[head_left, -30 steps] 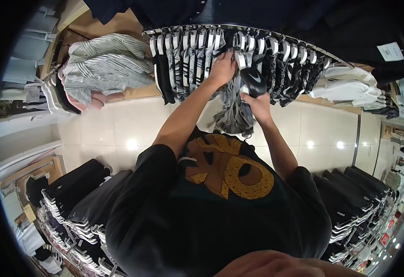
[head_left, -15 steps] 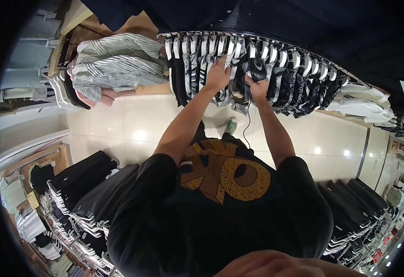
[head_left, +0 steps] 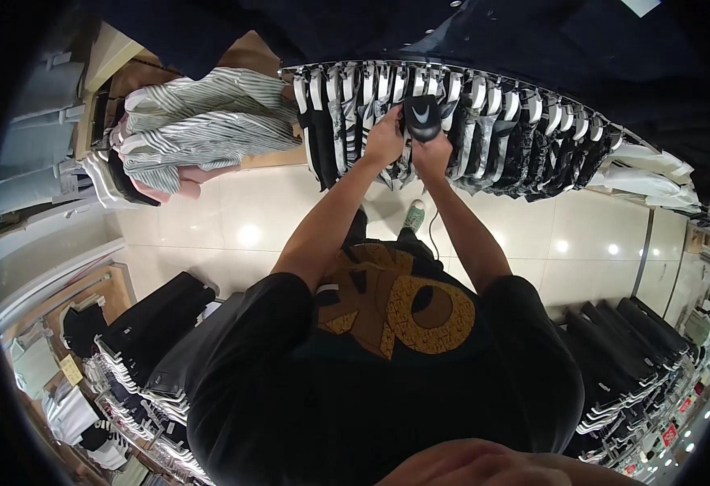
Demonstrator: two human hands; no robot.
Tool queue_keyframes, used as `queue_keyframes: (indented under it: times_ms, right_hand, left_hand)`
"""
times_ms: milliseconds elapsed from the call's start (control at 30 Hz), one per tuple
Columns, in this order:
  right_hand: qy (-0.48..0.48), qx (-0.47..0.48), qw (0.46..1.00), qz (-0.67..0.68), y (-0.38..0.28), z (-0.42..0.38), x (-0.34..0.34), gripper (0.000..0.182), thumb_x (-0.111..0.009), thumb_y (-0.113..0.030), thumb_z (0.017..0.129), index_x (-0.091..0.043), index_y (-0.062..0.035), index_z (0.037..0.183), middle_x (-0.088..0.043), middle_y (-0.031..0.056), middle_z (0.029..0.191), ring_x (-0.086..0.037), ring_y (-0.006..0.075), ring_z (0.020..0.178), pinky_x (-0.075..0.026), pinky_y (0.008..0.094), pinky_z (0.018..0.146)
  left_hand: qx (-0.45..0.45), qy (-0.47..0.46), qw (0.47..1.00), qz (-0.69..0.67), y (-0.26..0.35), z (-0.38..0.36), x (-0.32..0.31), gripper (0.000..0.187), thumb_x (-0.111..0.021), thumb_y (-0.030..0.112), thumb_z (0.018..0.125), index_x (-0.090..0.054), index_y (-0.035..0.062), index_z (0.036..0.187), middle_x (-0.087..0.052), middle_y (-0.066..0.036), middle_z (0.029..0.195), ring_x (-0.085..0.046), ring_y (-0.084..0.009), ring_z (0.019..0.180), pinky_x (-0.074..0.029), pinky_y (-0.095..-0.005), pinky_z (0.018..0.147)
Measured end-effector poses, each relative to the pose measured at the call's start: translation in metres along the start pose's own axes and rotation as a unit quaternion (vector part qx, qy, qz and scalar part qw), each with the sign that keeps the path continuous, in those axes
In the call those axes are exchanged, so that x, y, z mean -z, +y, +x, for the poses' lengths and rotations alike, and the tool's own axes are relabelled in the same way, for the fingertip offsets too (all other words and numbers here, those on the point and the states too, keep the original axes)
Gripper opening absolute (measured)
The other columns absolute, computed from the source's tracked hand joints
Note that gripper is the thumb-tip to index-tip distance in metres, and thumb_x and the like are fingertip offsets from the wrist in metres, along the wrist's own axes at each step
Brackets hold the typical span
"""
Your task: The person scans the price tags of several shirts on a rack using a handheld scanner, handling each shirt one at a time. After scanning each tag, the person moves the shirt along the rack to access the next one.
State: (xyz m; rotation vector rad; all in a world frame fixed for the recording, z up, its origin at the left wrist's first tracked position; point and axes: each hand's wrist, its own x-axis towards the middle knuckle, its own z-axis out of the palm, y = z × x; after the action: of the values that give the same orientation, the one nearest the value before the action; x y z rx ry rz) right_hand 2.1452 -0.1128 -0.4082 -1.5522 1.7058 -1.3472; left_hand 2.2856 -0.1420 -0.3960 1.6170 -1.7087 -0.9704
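My right hand (head_left: 432, 154) is wrapped round the handle of a black corded barcode scanner (head_left: 422, 117). The scanner's head points at the row of hanging patterned shirts (head_left: 347, 121), and its cable (head_left: 434, 231) drops towards the floor. Just left of the scanner, my left hand (head_left: 384, 139) is at the front of these shirts with its fingers bent together. What those fingers pinch is hidden among the garments. White hangers (head_left: 479, 91) hold the black, white and grey shirts along a metal rail.
Striped shirts (head_left: 209, 113) hang at the left of the rail. Folded white garments (head_left: 643, 178) lie to its right. Racks of black trousers (head_left: 156, 312) stand behind me on both sides. My shoe (head_left: 415, 215) is on the tiled floor (head_left: 250, 211).
My right hand has brought the scanner leftwards, close beside my left hand. The fingers of my left hand have gone from spread over the hangers to bent together slightly lower.
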Motion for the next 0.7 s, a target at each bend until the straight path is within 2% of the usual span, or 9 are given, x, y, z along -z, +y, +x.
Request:
queue_keyframes:
  times_ms: [67,133,200,233,267,367,467,667,700]
  right_hand:
    - [0.032,0.019,0.999,-0.024,-0.003,0.004,-0.015,0.038,-0.075,-0.006,0.081,-0.069,-0.0001,0.118,-0.074,0.0204,0.107,-0.073,0.0416,0.100,-0.057,0.0433,0.086]
    - [0.068,0.040,0.996,-0.050,-0.012,0.007,-0.024,0.039,-0.073,-0.006,0.082,-0.068,-0.0001,0.120,-0.073,0.0208,0.111,-0.072,0.0419,0.103,-0.057,0.0440,0.088]
    - [0.072,0.018,0.997,0.003,-0.017,0.003,-0.031,0.041,-0.074,-0.010,0.082,-0.068,-0.0017,0.122,-0.071,0.0210,0.115,-0.070,0.0411,0.106,-0.056,0.0438,0.090]
    - [0.072,0.062,0.995,-0.035,-0.012,0.003,-0.034,0.048,-0.071,-0.012,0.084,-0.065,-0.0009,0.130,-0.072,0.0221,0.113,-0.071,0.0417,0.103,-0.057,0.0439,0.088]
    - [0.072,0.061,0.995,-0.035,-0.009,0.005,-0.038,0.048,-0.071,-0.012,0.084,-0.065,-0.0009,0.130,-0.072,0.0221,0.113,-0.071,0.0417,0.103,-0.057,0.0439,0.088]
    - [0.071,0.033,0.996,-0.043,0.004,0.004,-0.054,0.062,-0.070,-0.017,0.085,-0.055,0.0020,0.142,-0.074,0.0249,0.105,-0.072,0.0445,0.093,-0.058,0.0454,0.081]
    - [0.038,-0.021,0.995,-0.094,0.000,0.004,-0.056,0.073,-0.075,-0.012,0.081,-0.051,0.0011,0.148,-0.073,0.0233,0.111,-0.072,0.0433,0.096,-0.058,0.0472,0.083]
    - [0.019,-0.041,0.999,-0.027,0.004,0.007,-0.050,0.071,-0.077,-0.015,0.084,-0.050,-0.0003,0.148,-0.075,0.0211,0.107,-0.073,0.0422,0.097,-0.058,0.0464,0.083]
    - [0.059,0.009,0.997,-0.038,0.005,0.008,-0.051,0.064,-0.080,-0.014,0.083,-0.057,-0.0019,0.141,-0.075,0.0201,0.105,-0.073,0.0408,0.097,-0.058,0.0447,0.083]
  left_hand:
    - [-0.016,0.000,1.000,0.024,-0.002,-0.006,0.005,0.052,-0.046,0.002,0.096,-0.050,0.0056,0.148,-0.072,-0.020,0.124,-0.069,-0.0406,0.112,-0.055,-0.0480,0.096]
    - [0.029,-0.002,0.999,0.017,0.003,-0.015,0.012,0.047,-0.048,0.002,0.097,-0.052,0.0039,0.143,-0.072,-0.020,0.123,-0.069,-0.0415,0.112,-0.055,-0.0493,0.095]
    - [0.020,-0.009,1.000,-0.002,0.007,-0.018,0.020,0.042,-0.048,0.007,0.099,-0.053,0.0040,0.141,-0.072,-0.022,0.122,-0.068,-0.0436,0.111,-0.054,-0.0511,0.095]
    - [0.055,-0.048,0.997,0.019,0.010,-0.019,0.024,0.044,-0.046,0.006,0.100,-0.052,0.0057,0.144,-0.071,-0.022,0.125,-0.067,-0.0440,0.114,-0.053,-0.0513,0.096]
    - [0.090,-0.086,0.991,0.040,0.014,-0.020,0.028,0.047,-0.043,0.006,0.101,-0.050,0.0073,0.147,-0.070,-0.022,0.127,-0.066,-0.0444,0.116,-0.052,-0.0515,0.097]
    - [0.058,-0.050,0.997,0.011,-0.001,-0.026,0.021,0.041,-0.047,0.012,0.100,-0.053,0.0059,0.141,-0.071,-0.024,0.121,-0.067,-0.0466,0.110,-0.053,-0.0538,0.094]
    - [0.052,-0.043,0.998,0.000,-0.013,-0.031,0.014,0.041,-0.047,0.011,0.100,-0.053,0.0050,0.140,-0.071,-0.025,0.121,-0.067,-0.0465,0.111,-0.052,-0.0542,0.095]
    - [0.043,-0.042,0.998,0.026,-0.011,-0.038,0.014,0.048,-0.045,0.008,0.099,-0.048,0.0026,0.146,-0.069,-0.025,0.129,-0.066,-0.0453,0.116,-0.052,-0.0517,0.101]
    - [0.048,-0.043,0.998,0.020,-0.010,-0.039,0.014,0.048,-0.045,0.008,0.099,-0.048,0.0025,0.147,-0.068,-0.025,0.130,-0.066,-0.0451,0.117,-0.052,-0.0513,0.101]
